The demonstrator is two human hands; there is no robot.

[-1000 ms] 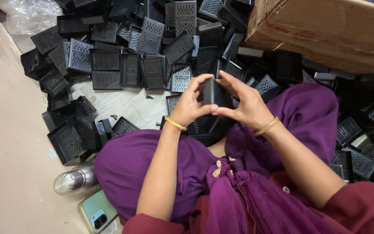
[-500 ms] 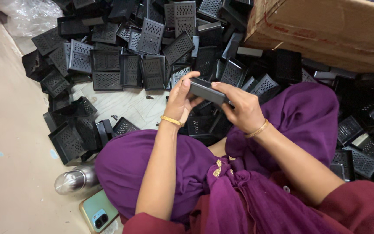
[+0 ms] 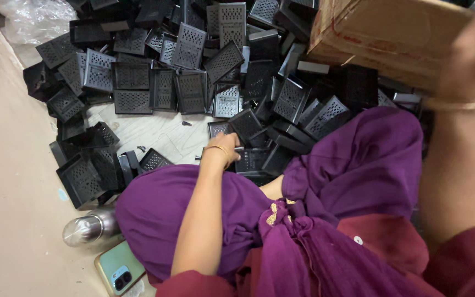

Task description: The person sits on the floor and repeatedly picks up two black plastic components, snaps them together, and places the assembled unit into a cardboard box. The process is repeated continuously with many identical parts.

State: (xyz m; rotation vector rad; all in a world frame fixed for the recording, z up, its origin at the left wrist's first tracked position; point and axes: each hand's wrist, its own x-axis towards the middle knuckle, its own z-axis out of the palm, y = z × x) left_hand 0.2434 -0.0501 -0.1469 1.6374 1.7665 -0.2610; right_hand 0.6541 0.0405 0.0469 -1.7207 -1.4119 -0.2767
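I sit cross-legged in purple clothes facing a heap of black perforated plastic parts [image 3: 193, 82]. My left hand [image 3: 227, 144], with a gold bangle on the wrist, reaches down past my knee. Its fingers touch a black perforated part [image 3: 251, 160] at the near edge of the heap, and my knee hides the grasp. My right hand [image 3: 471, 58] is raised at the upper right against the side of a cardboard box [image 3: 380, 30]. Its fingers are spread upward and nothing shows in it.
A steel bottle [image 3: 86, 226] and a green phone [image 3: 117, 269] lie on the floor by my left knee. Crumpled clear plastic [image 3: 34, 22] sits at the top left. A patch of pale wood-pattern floor [image 3: 160, 135] shows among the parts.
Both hands held one black part in front of me. The hands have now parted: the right rose to the cardboard box, the left dropped to the heap, and the part is gone from view.
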